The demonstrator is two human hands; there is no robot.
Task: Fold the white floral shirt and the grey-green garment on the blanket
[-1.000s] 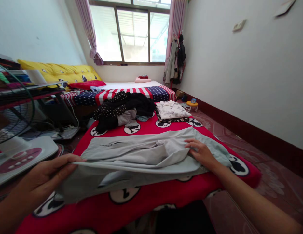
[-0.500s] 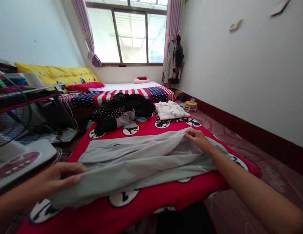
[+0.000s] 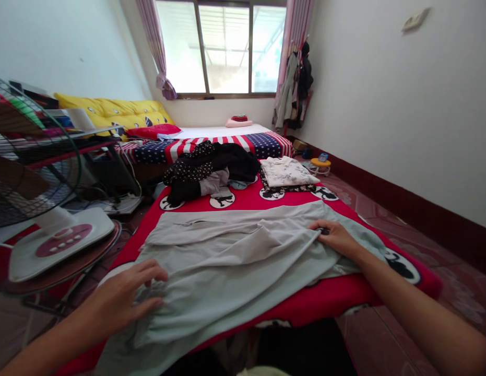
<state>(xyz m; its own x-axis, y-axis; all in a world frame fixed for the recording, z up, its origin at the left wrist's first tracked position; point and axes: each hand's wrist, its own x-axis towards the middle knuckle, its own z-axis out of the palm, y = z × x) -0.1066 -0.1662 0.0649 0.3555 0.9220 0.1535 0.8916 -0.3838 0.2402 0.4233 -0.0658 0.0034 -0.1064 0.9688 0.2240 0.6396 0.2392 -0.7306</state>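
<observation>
A pale grey garment lies spread across a red blanket with black-and-white animal prints. My left hand rests on the garment's near left part, fingers curled into bunched cloth. My right hand lies on the garment's right side, its fingers pinching a fold of the grey cloth. The near edge of the garment hangs over the front of the blanket.
A heap of dark clothes and a folded stack of light clothes lie at the blanket's far end. A fan with a white base stands left. Behind are a flag-patterned bed, yellow cushions, a window and hanging clothes.
My left hand let the raised cloth down and now presses it onto the blanket. My right hand drew the fold back toward me, and the garment lies flatter. The view shifted slightly.
</observation>
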